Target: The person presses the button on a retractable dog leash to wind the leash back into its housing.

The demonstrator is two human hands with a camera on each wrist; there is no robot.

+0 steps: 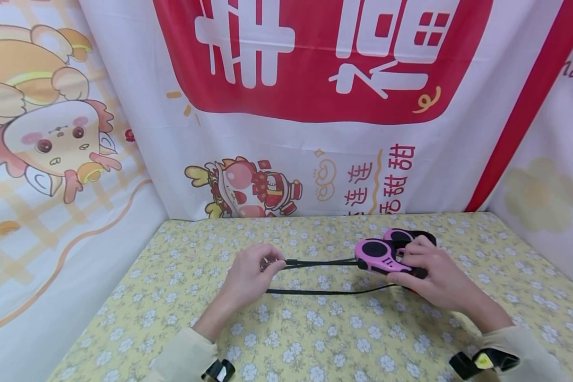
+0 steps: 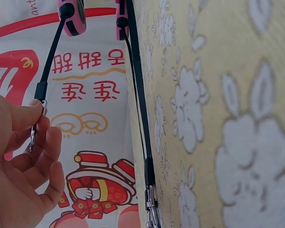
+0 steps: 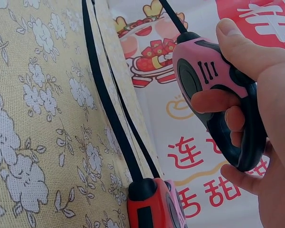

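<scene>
Cloth with a cartoon animal on it hangs to the left of the left hand. The left hand pinches a shiny metal clip with its thumb and finger. Another metal clip lies on the flowery table, lower than the left hand. A black strap runs from the pinched clip across to the right hand. More black straps lie between the hands. The right hand has its fingers curled around the handle of a pink leash, and the black strap comes out of it. A second pink leash lies just past the right hand. A red leash sits under the right hand, beside it.
</scene>
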